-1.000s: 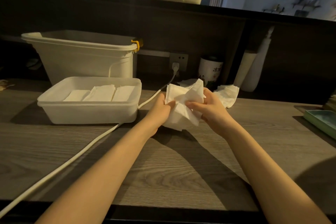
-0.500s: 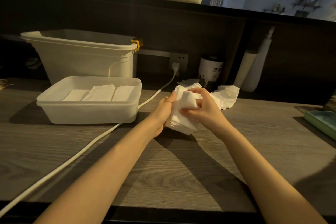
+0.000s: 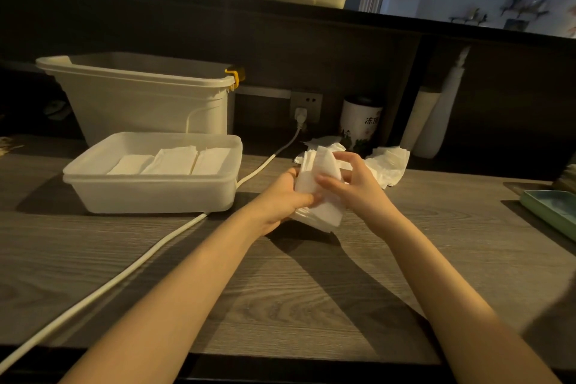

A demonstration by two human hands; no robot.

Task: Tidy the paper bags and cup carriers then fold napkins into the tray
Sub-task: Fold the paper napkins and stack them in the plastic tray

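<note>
Head view: napkin fold in progress, mid-counter, just right of the tray.
Left hand (image 3: pixel 282 196): fingers curled round the lower left edge of the folded napkin (image 3: pixel 321 193), gripping it just above the counter (image 3: pixel 280 284).
Right hand (image 3: pixel 352 187): thumb and fingers pinching the top flap of the same napkin, bending it over; fingers half curled, not flat.
Napkin state: several layers, held between both hands, upper flap sticking up and not yet creased.
Tray (image 3: pixel 149 196): white plastic, left of the hands; three folded napkins (image 3: pixel 171 162) lying side by side inside, room left toward the near edge.
Loose napkins (image 3: pixel 386 164): crumpled pile behind the right hand, close to the canister (image 3: pixel 360 121).
Risk 1: flap springing back open if the pinch lets go before a crease is pressed; thin tissue, holds a fold poorly.
Risk 2: layers sliding apart under a one-sided grip, giving a skewed fold that will not line up with the three in the tray.
Risk 3: tearing if both hands pull apart instead of folding over.
Risk 4: white cable (image 3: pixel 255 170) runs just beside the tray's right end, across the likely path to it; a wrist snagging it could shift the tray or tug at the wall plug (image 3: pixel 300 117).
Risk 5: right elbow or wrist sweeping the loose pile backward while folding.
Paper bags, cup carriers: not identifiable here, can't judge that part.
</note>
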